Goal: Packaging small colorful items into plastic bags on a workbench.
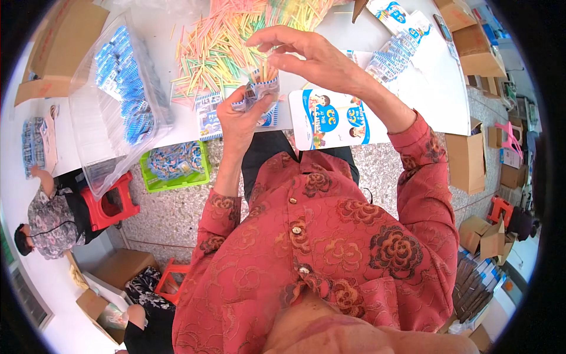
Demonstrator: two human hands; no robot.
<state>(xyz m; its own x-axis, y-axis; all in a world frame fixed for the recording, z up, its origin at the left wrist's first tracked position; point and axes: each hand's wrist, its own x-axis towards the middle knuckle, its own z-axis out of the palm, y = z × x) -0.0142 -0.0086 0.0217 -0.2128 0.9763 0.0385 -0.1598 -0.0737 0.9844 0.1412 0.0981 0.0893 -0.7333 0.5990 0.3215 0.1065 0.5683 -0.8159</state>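
Note:
My left hand [239, 121] is closed around a small clear, blue-edged plastic packet [265, 88], held upright near the table's front edge. Pale sticks show at the packet's mouth. Just above it hovers my right hand [321, 59], fingers stretched and thumb apart, with nothing visible in it. Beyond both hands spreads a loose heap of thin pastel sticks [209, 59] in pink, yellow and green. Flat blue-and-white packets [208, 115] lie beside my left hand. Under my right forearm is a white-and-blue printed carton [303, 127], partly covered by the arm.
A clear plastic tray [88, 121] with rows of blue packets stands at left. More packets [392, 56] lie at right on the white table [448, 100]. Below the edge sit a green crate [206, 171] of packets and a red stool [112, 206]. Another person [56, 221] sits at far left.

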